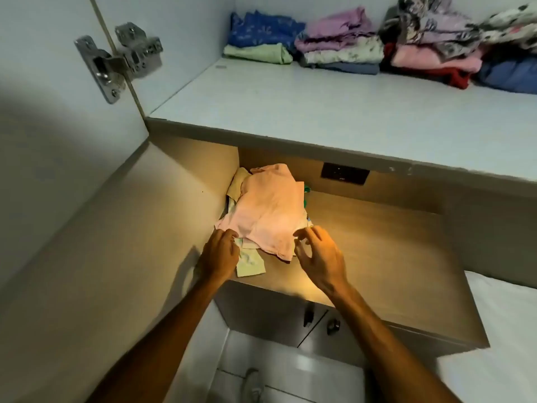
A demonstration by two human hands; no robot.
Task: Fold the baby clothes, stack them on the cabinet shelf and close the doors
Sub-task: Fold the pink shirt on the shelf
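Both hands, left hand (220,251) and right hand (318,257), hover unclenched at the pink garment (270,213)

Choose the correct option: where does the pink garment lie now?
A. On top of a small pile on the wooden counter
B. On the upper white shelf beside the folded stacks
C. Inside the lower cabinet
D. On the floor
A: the pink garment tops a small pile on the wooden counter, below the white shelf.
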